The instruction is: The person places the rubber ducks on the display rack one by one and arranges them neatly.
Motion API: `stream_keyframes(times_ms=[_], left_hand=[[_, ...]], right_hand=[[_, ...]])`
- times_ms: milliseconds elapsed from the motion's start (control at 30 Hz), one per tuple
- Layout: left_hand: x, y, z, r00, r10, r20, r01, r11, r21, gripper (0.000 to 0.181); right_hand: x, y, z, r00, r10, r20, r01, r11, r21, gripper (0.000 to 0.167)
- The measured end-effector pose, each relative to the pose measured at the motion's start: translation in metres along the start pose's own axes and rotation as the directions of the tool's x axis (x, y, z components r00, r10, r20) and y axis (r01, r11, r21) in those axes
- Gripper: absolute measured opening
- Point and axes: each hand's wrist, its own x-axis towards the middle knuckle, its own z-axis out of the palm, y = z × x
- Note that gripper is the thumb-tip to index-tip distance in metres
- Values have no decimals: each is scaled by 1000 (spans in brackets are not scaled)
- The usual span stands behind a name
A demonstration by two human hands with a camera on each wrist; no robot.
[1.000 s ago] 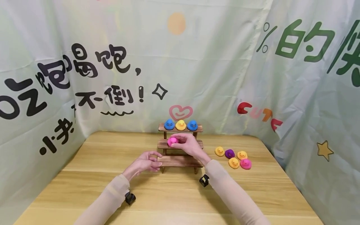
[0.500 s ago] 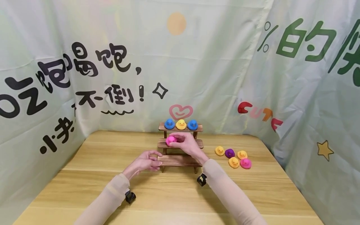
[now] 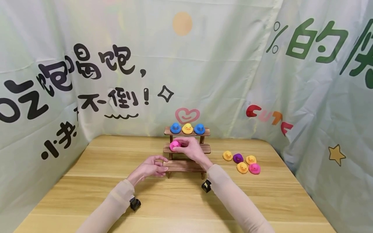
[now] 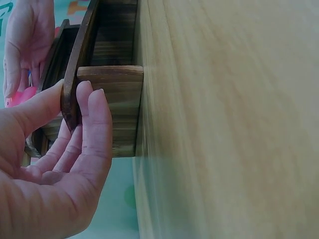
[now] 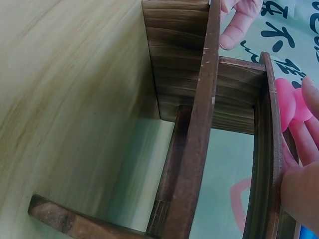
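A three-step brown wooden stand (image 3: 186,166) stands on the table. The right hand (image 3: 190,149) pinches a pink duck (image 3: 174,145) at the left end of the middle step; the right wrist view shows the pink duck (image 5: 286,104) at that step with fingers on it. The left hand (image 3: 150,167) grips the left end of the bottom step, and in the left wrist view the thumb of the left hand (image 4: 65,154) lies on one side of the board, fingers on the other. Two blue ducks (image 3: 175,128) and a yellow duck (image 3: 187,128) sit on the top step.
Right of the stand, several ducks lie on the wooden table (image 3: 175,207): yellow ones (image 3: 242,168), a purple one (image 3: 238,158) and a pink one (image 3: 254,168). A printed cloth (image 3: 209,81) hangs behind and at both sides.
The right hand has moved slightly left along the middle step with the pink duck, to the step's left end. The left hand has stayed at the bottom step.
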Motion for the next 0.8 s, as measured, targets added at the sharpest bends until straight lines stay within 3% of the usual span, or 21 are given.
stream_keyframes(times_ms=[467, 800], left_hand=[[0, 1, 3, 1000, -13, -18, 13, 1000, -15, 47], [0, 0, 1, 1000, -16, -10, 16, 1000, -19, 48]], right_hand=[[0, 0, 1, 1000, -9, -28, 10, 1000, 6, 39], [0, -1, 0, 1000, -7, -8, 7, 1000, -9, 38]])
